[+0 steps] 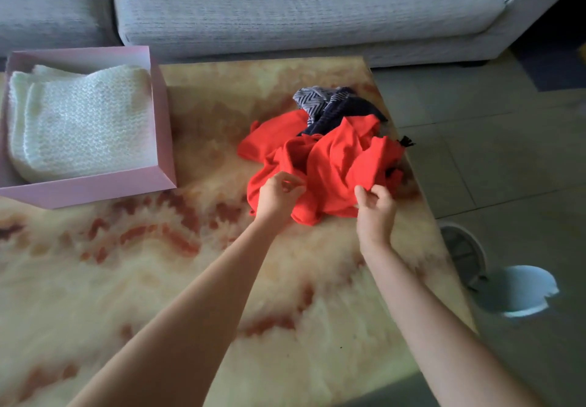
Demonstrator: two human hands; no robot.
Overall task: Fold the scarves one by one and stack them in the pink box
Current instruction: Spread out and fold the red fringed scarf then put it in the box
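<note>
A: Where was the red scarf (333,159)?
B: Bunched at 12 o'clock from the hands, no clear long axis. Left hand (276,197) and right hand (375,206) each pinched its near edge, equally close. Box (95,189) sat at 10 o'clock.

Both grips (279,194) (375,206) on red scarf (333,159)

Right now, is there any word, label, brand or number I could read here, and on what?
None: no readable text anywhere in view. The pink cardboard box, the folded white knitted scarf in it, the crumpled red scarf and the navy-and-white zigzag scarf bear no words, labels or numbers.
</note>
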